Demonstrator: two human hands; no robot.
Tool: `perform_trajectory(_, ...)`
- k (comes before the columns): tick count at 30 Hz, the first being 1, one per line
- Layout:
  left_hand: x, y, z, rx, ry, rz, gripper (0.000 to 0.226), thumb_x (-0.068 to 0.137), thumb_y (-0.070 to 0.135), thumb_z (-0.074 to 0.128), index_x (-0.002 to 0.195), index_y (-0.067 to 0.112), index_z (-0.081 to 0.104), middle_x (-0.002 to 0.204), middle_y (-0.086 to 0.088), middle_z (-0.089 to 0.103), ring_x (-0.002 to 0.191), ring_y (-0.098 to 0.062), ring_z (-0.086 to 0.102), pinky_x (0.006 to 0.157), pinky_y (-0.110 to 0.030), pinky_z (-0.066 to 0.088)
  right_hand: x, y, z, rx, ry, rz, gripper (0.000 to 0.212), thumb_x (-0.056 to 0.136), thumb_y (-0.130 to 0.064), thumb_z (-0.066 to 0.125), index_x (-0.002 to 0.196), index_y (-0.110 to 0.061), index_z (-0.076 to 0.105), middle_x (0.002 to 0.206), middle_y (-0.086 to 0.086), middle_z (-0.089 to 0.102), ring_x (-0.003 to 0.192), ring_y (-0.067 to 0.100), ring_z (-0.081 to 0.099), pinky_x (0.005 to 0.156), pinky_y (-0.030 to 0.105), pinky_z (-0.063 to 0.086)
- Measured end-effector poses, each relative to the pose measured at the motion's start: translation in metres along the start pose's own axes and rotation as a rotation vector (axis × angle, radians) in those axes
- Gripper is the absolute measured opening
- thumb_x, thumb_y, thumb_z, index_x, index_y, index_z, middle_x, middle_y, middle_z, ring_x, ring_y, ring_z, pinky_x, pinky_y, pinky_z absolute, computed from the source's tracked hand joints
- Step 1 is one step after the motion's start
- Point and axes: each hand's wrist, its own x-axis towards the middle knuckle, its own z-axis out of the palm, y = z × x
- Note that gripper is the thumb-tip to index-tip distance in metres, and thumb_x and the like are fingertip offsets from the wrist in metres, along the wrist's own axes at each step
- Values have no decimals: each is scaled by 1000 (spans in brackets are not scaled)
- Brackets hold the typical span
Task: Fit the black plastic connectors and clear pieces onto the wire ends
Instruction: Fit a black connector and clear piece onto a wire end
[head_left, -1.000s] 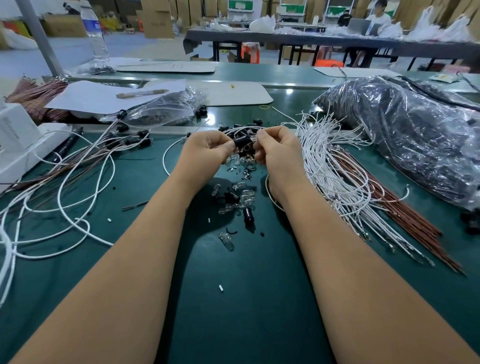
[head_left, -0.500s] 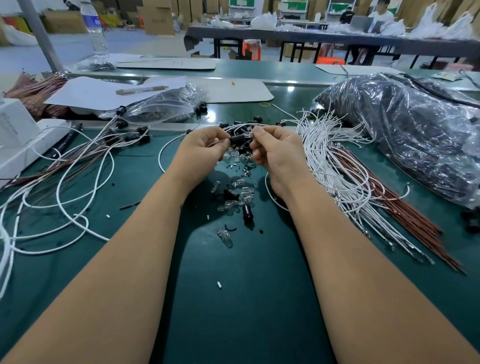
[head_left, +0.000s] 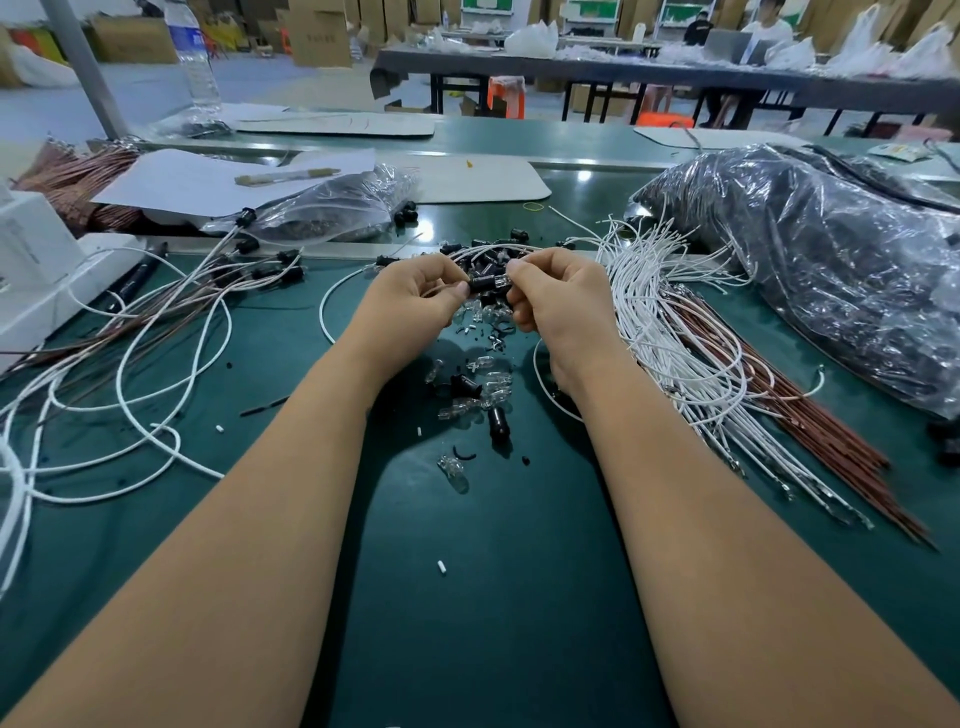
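L hand (head_left: 415, 296) pinches black plastic cylindrical connector (head_left: 480, 285) | R hand (head_left: 558, 296) pinches small clear glass-like piece (head_left: 500, 282) at connector's end | both above green table (head_left: 493, 597), over loose parts pile (head_left: 475, 384)

Hands (head_left: 488, 299) apparently on black connector (head_left: 482, 284)

A green workbench (head_left: 498, 597) carries loose black connectors (head_left: 496, 423), clear bulbs (head_left: 457, 480), white wires (head_left: 670, 332), brown wires (head_left: 831, 441) and plastic bags (head_left: 841, 270).
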Motion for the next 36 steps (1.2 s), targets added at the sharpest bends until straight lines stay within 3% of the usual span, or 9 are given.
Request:
perform_trajectory(8, -1, 1, -1, 30, -35, 61, 9, 94, 11, 59, 91, 6, 66, 69, -3, 57, 64, -14, 50, 64, -24, 42, 4, 3, -2, -27, 22, -7, 20, 92, -9, 59, 73, -11, 60, 57, -1, 56, 43, 6, 49, 46, 18, 43)
perform_trajectory(13, -1, 2, -1, 22, -31, 63, 9, 94, 13, 60, 89, 8, 66, 70, -6, 57, 64, -14, 49, 65, -24, 42, 4, 3, -1, -35, 12, -2, 17, 92, -10, 61, 75, -12, 61, 58, -1, 57, 45, 7, 49, 48, 19, 43)
perform_trajectory(19, -2, 3, 0, 43, -7, 51, 12, 94, 14, 60, 88, 6, 67, 62, 0, 53, 60, -11, 47, 61, -21, 39, 2, 5, 0, 25, -27, 22, 10, 94, -8, 60, 92, 2, 62, 65, 5, 61, 46, 7, 57, 48, 19, 48)
perform_trajectory(27, -1, 3, 3, 17, 52, 102, 10, 91, 10, 63, 85, 3, 66, 62, -6, 48, 61, -19, 41, 61, -28, 34, -2, 3, 2, 181, -66, 125, 15, 95, -7, 58, 81, -7, 58, 60, 3, 62, 47, 10, 57, 49, 21, 50)
perform_trajectory(31, 1, 2, 2, 42, 74, 93, 11, 91, 13, 64, 82, 8, 67, 60, -3, 49, 55, -11, 38, 56, -24, 33, -3, 2, 3, 190, -85, 116, 15, 95, -7, 58, 80, -7, 56, 57, 2, 61, 45, 9, 56, 47, 20, 47)
perform_trajectory(34, 1, 3, 1, 87, 85, 118, 8, 90, 11, 66, 87, 4, 70, 72, -19, 64, 64, -16, 49, 63, -26, 41, -3, 4, 3, 131, -88, 102, 17, 96, -7, 57, 79, -8, 55, 60, 4, 60, 45, 8, 55, 46, 19, 46)
perform_trajectory(36, 1, 2, 0, 121, 97, 138, 7, 89, 9, 66, 89, 4, 72, 82, -20, 69, 72, -25, 60, 73, -33, 50, -3, 5, 5, 59, -74, 84, 19, 95, -6, 57, 77, -9, 54, 59, 3, 59, 43, 6, 52, 45, 18, 44)
